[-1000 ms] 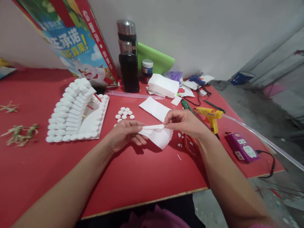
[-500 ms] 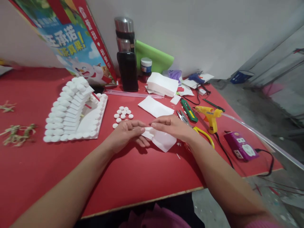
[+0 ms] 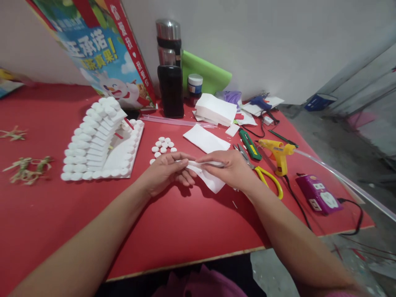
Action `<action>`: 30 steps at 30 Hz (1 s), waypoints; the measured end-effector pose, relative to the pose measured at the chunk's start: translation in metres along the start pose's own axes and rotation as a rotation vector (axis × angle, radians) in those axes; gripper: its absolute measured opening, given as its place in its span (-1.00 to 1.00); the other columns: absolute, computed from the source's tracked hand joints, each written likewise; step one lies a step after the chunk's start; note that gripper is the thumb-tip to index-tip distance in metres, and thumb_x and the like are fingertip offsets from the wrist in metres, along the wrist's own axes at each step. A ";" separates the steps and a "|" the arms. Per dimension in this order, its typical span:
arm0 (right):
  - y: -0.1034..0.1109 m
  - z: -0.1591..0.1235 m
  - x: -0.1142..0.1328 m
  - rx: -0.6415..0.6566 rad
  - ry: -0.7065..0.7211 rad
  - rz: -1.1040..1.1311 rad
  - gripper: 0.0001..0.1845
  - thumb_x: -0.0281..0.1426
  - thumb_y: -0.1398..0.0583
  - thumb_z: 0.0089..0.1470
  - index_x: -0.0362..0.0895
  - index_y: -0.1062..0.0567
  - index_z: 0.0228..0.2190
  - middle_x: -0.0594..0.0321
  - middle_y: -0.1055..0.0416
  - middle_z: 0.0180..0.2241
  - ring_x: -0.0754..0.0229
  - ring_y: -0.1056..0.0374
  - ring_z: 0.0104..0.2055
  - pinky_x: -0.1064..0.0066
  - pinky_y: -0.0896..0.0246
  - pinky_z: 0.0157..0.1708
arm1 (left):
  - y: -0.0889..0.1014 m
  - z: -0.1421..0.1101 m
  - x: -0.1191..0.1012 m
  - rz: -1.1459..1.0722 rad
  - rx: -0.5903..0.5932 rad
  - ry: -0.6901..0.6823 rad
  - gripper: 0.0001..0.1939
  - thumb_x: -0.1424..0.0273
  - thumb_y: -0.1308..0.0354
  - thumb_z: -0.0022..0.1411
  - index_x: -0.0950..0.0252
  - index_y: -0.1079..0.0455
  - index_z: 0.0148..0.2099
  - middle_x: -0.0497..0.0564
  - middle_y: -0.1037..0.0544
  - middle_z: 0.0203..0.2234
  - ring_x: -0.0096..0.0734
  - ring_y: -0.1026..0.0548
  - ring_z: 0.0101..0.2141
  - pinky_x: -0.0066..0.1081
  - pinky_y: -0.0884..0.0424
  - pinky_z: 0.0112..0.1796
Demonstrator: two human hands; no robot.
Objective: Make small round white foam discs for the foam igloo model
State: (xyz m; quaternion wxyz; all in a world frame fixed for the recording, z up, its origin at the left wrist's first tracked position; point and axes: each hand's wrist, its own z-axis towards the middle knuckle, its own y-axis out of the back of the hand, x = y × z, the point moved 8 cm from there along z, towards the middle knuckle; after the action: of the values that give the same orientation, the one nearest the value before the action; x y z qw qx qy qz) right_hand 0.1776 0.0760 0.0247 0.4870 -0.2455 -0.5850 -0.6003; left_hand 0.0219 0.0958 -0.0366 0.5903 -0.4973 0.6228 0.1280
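Note:
Between my two hands is a white paper sheet, folded along its upper edge. My left hand pinches its left end between thumb and fingers. My right hand grips the folded edge from the right, covering part of it. The loose lower part of the sheet hangs toward the table. Just behind my left hand lie several small white discs. Beyond my right hand rests a folded white sheet. To the left stands a white model with steps and rows of rounded white pieces.
Right of my hands lie yellow-handled pliers, a green utility knife, a yellow glue gun and a purple power socket. A black phone, a thermos and a printed bag stand at the back.
My right hand first pinched the fold, then loosened and slid along the paper, and now closes on it again. My left hand has kept its pinch. The view shifted slightly.

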 end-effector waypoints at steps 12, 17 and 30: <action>0.013 -0.009 0.016 0.037 0.313 -0.359 -0.54 -0.58 -0.16 0.20 -0.02 -0.67 0.02 0.13 -0.55 -0.17 0.18 -0.47 -0.24 0.36 -0.31 -0.28 | 0.011 -0.001 -0.003 -0.062 -0.080 -0.027 -0.83 0.51 -0.33 0.22 0.46 -0.56 -0.12 0.17 -0.69 -0.48 -0.34 -0.62 -0.60 -0.52 -0.54 -0.58; 0.067 -0.008 0.004 -0.239 0.180 -0.033 -0.59 -0.62 -0.22 0.03 0.04 -0.75 -0.25 0.26 -0.56 -0.32 0.21 -0.40 -0.32 0.37 -0.24 -0.38 | 0.017 -0.002 -0.012 -0.042 -0.126 -0.114 -0.76 0.50 -0.37 0.17 0.48 -0.55 -0.10 0.15 -0.68 -0.50 -0.36 -0.60 -0.63 -0.52 -0.55 -0.57; -0.017 -0.011 -0.018 0.228 -0.424 0.624 -0.60 -0.09 -0.35 0.20 -0.13 -0.58 -0.11 0.10 -0.65 -0.22 0.11 -0.60 -0.16 0.27 -0.52 -0.10 | -0.030 -0.016 0.001 0.204 0.165 -0.013 -0.76 0.28 -0.35 0.31 0.33 -0.42 -0.17 0.08 -0.69 -0.47 -0.28 -0.65 -0.58 -0.45 -0.53 -0.57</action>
State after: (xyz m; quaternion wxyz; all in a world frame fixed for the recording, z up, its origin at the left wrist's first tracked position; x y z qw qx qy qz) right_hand 0.1728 0.0678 -0.0007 0.5385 -0.4746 -0.6327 -0.2906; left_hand 0.0356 0.0691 -0.0204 0.6168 -0.3804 0.6749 0.1391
